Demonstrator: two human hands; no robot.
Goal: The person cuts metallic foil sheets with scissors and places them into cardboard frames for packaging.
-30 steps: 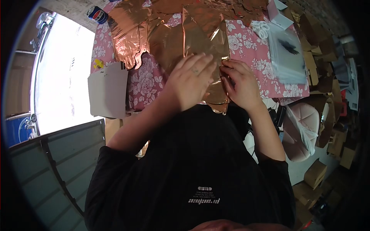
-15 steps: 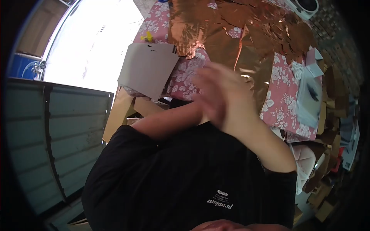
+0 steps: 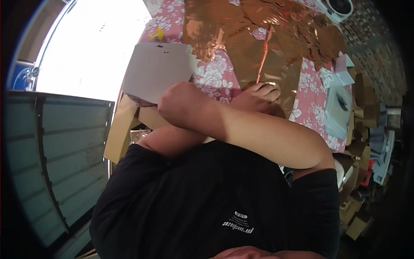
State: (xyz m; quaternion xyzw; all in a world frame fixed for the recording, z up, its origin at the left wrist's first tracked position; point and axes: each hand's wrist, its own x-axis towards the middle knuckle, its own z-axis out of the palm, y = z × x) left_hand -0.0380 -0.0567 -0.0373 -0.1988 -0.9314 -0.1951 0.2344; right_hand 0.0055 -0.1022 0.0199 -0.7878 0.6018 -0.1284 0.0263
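My forearms cross in front of my black shirt, the right one lying over the left. My right hand (image 3: 179, 103) has reached across to the left, bent at the wrist over the near corner of the grey board (image 3: 157, 64); its fingers are turned under and hidden. From beneath the right forearm my left hand (image 3: 257, 98) comes out on the right side. Its fingers are loosely bent and a little apart, with nothing visible in them. They overlap the near end of the copper-coloured foil (image 3: 280, 64) on the pink floral tablecloth (image 3: 214, 71).
Yellow scraps (image 3: 158, 34) lie behind the board. On the right are a white box (image 3: 344, 70), a white coiled cord (image 3: 326, 77) and a clear plastic bag (image 3: 338, 112). Cardboard boxes (image 3: 364, 93) stand beyond the table. A metal door panel (image 3: 64, 151) is at left.
My hands were together, blurred, in front of my chest. They have parted and crossed: the right moved left, the left moved right under it. My view shifted slightly.
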